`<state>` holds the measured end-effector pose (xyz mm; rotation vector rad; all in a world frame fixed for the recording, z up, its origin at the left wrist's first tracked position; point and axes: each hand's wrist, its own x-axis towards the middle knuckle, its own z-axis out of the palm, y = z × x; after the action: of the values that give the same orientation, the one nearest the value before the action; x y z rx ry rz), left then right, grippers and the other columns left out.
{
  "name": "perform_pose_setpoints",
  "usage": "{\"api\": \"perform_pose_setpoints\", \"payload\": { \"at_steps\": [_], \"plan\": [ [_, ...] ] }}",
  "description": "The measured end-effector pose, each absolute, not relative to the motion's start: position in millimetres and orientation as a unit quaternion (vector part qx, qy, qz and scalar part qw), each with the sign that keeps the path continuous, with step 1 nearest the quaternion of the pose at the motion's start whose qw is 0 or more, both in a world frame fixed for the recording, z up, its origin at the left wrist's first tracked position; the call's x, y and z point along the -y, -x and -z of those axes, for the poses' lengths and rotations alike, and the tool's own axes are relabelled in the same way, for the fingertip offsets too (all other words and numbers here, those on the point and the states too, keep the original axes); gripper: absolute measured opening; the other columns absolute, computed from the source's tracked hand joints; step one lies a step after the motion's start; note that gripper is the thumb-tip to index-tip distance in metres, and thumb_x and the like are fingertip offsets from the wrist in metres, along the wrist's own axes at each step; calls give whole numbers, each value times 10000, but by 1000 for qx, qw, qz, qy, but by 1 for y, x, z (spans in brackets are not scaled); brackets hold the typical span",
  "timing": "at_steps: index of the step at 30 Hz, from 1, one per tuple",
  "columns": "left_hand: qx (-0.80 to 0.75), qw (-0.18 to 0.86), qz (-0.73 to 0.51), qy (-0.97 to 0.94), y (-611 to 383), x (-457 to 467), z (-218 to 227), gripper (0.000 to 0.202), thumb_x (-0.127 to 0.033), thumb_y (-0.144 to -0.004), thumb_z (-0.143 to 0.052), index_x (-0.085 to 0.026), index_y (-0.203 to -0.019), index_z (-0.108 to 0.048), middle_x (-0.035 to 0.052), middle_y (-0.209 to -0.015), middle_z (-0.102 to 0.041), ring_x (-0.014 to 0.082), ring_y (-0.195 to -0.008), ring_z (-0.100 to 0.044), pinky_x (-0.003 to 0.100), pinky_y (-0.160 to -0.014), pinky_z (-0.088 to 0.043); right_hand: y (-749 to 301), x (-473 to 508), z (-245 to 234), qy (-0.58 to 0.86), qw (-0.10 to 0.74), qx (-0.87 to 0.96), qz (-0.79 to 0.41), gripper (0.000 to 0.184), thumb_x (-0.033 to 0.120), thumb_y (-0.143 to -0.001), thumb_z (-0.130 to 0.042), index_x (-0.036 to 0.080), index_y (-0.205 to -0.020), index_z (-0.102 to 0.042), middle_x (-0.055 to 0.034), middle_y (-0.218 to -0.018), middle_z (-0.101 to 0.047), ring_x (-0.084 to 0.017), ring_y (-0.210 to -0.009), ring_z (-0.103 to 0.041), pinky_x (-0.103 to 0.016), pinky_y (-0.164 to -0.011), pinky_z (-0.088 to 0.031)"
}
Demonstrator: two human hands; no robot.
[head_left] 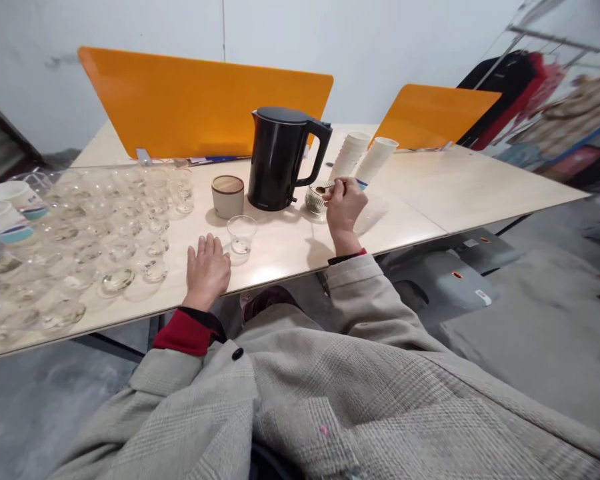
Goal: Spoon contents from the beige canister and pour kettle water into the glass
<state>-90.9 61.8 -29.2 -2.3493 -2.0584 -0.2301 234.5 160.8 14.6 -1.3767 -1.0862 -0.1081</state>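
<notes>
My left hand (207, 270) lies flat on the table with its fingers stretched out. Just right of its fingertips stands a clear plastic cup (241, 237) with a little something at the bottom. My right hand (346, 203) is closed in a pinch on what looks like a small spoon (322, 190), mostly hidden by the fingers. The spoon's end is at the mouth of a small green-and-white striped jar (315, 200). Behind stands a black electric kettle (273, 160), and left of it a grey canister (228, 200) with a wooden lid.
Many clear plastic cups (117, 277) crowd the left of the table (290, 250), with printed paper cups (3, 220) at the far left. Stacked white cups (349, 157) stand behind my right hand. Orange dividers (195, 103) line the back. Grey chairs (433, 280) are beneath the right side.
</notes>
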Motion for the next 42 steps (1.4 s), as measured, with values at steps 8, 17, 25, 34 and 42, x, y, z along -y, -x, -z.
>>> {"api": "perform_pose_setpoints", "payload": {
  "at_steps": [8,17,25,34,42],
  "plan": [
    [652,-4,81,754,92,-64,32,666,-314,-1099,-253,-21,-1678,-403,206,-1802,-332,374,-1697,-296,623,-1371,-261,-199,-85,-48,461,742,486,-40,355,574,-1072,-581,236,-1022,-678,49,-788,-671,-103,-604,-712,-235,-570,-603],
    [652,-3,87,753,91,-61,31,664,-313,-1092,-264,-37,-1677,-410,208,-1794,-353,362,-1696,-304,604,-1371,-262,-127,-49,-44,429,697,533,-216,398,648,-1013,-654,253,-999,-705,42,-762,-723,-106,-574,-709,-243,-566,-615],
    [654,-6,88,751,89,-58,27,659,-302,-1092,-268,-34,-1677,-409,208,-1795,-350,363,-1695,-308,598,-1371,-256,-93,-74,-22,460,592,607,-263,364,531,-1027,-654,218,-840,-648,63,-642,-667,-89,-484,-670,-182,-463,-471],
    [654,-10,93,751,88,-57,27,654,-297,-1096,-275,-37,-1683,-403,202,-1793,-354,360,-1699,-298,597,-1374,-246,-91,-76,-25,506,560,627,-192,307,393,-1091,-572,233,-829,-580,83,-626,-644,-71,-477,-646,-184,-528,-454],
    [651,-3,97,753,89,-57,29,658,-299,-1089,-274,-34,-1675,-412,209,-1791,-360,368,-1693,-309,605,-1369,-254,-93,-75,-26,519,543,639,-168,295,359,-1101,-535,247,-829,-553,79,-633,-643,-89,-492,-654,-221,-567,-469]
  ]
}}
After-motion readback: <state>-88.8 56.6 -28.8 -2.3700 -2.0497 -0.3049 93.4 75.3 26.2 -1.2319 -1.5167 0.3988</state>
